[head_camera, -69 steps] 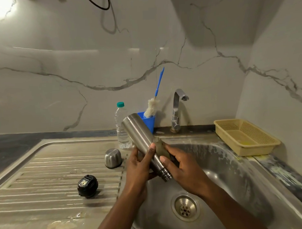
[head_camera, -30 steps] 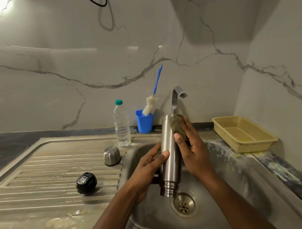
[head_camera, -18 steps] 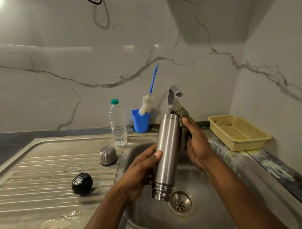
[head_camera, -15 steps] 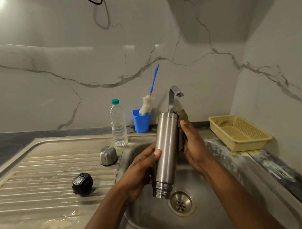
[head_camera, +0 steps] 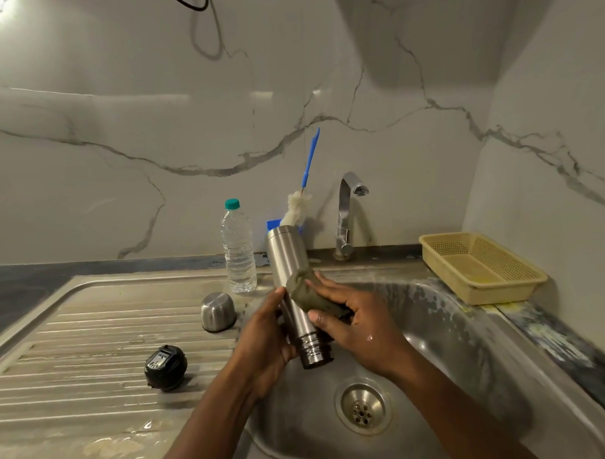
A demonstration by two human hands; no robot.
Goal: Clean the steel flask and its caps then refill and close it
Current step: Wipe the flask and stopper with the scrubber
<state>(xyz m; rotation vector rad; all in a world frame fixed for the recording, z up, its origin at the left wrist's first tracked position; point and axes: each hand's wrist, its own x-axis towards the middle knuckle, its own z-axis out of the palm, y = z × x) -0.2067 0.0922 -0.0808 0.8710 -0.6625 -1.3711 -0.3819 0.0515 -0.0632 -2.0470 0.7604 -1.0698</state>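
Note:
The steel flask (head_camera: 288, 260) is upside down over the sink basin (head_camera: 435, 327), its threaded mouth pointing down and its base tilted up to the left. My left hand (head_camera: 264, 340) grips its lower body from the left. My right hand (head_camera: 355, 316) presses a dark green scrub pad (head_camera: 305, 292) against the flask's side near the mouth. The steel cup cap (head_camera: 217, 311) stands on the draining board (head_camera: 75, 340). The black inner cap (head_camera: 166, 367) lies nearer me on the same board.
A clear water bottle (head_camera: 238, 248) with a teal lid stands behind the flask. A blue cup (head_camera: 273, 225) holds a bottle brush (head_camera: 301, 198). The tap (head_camera: 348, 210) is at the back, a yellow basket (head_camera: 480, 267) at right, the drain (head_camera: 364, 407) below.
The flask has tilted from nearly upright so its base leans left. My right hand with the scrub pad has slid down from the base end to the part near the mouth.

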